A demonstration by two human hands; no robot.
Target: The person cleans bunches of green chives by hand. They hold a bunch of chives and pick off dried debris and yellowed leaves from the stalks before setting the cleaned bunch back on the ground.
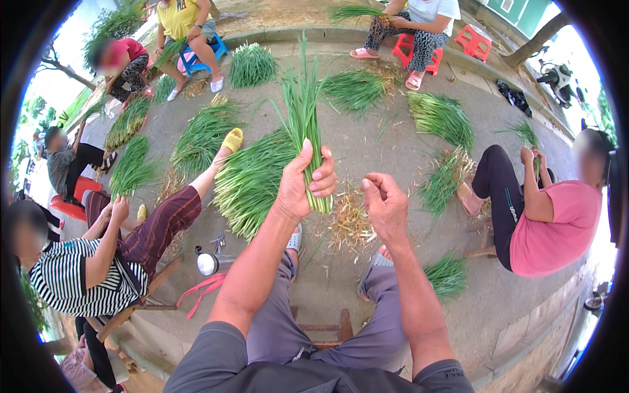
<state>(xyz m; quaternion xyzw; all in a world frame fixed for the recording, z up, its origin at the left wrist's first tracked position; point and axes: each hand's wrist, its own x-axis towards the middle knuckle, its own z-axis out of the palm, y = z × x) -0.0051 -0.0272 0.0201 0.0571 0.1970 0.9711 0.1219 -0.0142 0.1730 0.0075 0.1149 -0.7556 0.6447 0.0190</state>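
Note:
My left hand [307,181] grips a bunch of garlic chives [303,113], held upright with the pale cut ends down and the green leaf tips up. To the right of it is my right hand [385,204], its fingers curled and the thumb against the index finger; I see nothing in it. Behind and left of the held bunch lies a large heap of garlic chives [258,179] on the pavement, stem ends towards me. Below and between my hands is a scatter of dry, yellowed chive trimmings [350,221].
Several people sit around on low stools, handling chives. More chive piles lie about, among them one at the right [440,118] and one at the back [253,64]. A metal flask [209,264] and a pink strap [201,291] lie by my left leg.

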